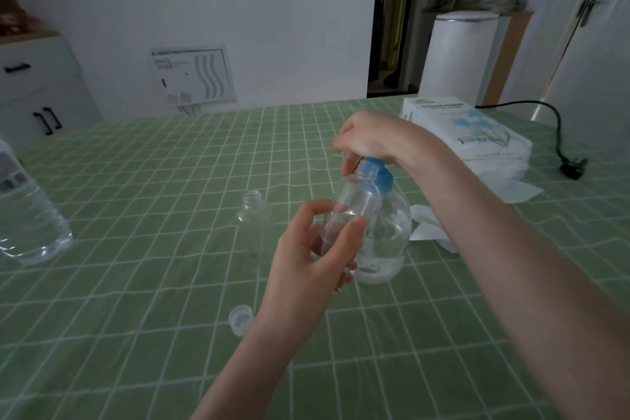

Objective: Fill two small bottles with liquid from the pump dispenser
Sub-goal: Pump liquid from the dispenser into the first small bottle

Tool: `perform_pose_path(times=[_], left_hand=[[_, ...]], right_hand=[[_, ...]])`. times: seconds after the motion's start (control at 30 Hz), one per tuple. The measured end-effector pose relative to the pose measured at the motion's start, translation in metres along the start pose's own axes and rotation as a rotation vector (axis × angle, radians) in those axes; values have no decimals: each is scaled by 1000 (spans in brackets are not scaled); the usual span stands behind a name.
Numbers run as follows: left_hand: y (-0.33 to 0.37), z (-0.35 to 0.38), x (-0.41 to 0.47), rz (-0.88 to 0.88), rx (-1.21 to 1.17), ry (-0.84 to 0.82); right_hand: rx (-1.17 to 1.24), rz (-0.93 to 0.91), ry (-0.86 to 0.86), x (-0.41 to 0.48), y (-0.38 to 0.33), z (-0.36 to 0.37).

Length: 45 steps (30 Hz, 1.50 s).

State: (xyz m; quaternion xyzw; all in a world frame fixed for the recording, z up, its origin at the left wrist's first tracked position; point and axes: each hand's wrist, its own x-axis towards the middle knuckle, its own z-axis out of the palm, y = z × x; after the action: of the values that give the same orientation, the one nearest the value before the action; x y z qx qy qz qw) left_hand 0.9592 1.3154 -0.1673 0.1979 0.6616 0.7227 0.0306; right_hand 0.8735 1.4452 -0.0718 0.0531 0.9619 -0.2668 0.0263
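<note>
My left hand grips a small clear bottle and holds it tilted, its mouth up under the blue pump head. The clear pump dispenser stands on the green checked tablecloth right behind that bottle, with some liquid in its base. My right hand rests on top of the pump head, fingers curled over it. A second small clear bottle stands uncapped on the cloth to the left. A small clear cap lies near my left wrist.
A large clear water bottle stands at the left edge. A tissue pack and loose tissues lie at the right. A black cable with plug lies at the far right. A white cabinet stands beyond the table.
</note>
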Motion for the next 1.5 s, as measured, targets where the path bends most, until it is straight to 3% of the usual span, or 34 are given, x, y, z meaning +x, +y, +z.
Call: perform_pose_path(times=[0.23,0.47,0.83,1.03,1.5], left_hand=[[-3,-1,-1,-4,22,5],[-2,-1,1,4,7,2],[-5,-3,0,6,17,9],[-2,-1,0,9,6,-7],[-2,0,-1,-15,11,10]], right_hand=[[24,21,-26,0,4,7],[52,-41,81,-4,0,-1],[55,16,-9,1,5,10],[84,-60,85,-3,3,0],[68,-5,-9,-2,5,9]])
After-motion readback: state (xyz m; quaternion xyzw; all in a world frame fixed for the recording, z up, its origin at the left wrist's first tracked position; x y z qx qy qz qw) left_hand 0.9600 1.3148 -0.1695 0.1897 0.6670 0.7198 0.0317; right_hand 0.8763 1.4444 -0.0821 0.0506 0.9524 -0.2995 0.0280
